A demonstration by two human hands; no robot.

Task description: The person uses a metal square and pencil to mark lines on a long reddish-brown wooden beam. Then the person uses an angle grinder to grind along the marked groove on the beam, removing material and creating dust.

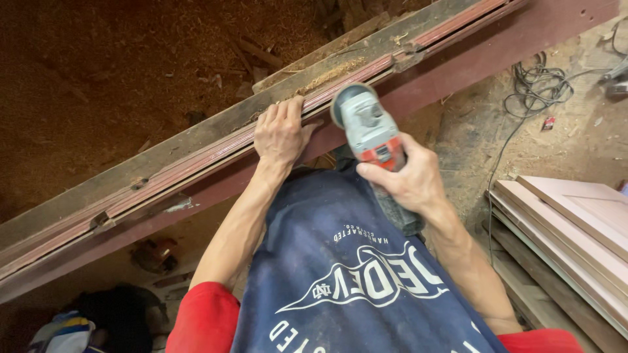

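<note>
Long dark-red grooved wooden frame [196, 163] ran diagonally across view, lower left to upper right, above a sawdust-covered floor [98, 72]. Left hand [280, 134] lay flat on the frame's top edge, fingers [288, 108] curled over it, gripping wood. Just right, grey-and-orange angle grinder [369, 131] sat disc-first against the frame; right hand [405, 180] was wrapped closed round its body. Stacked pale wooden panels [575, 229] lay far right.
</note>
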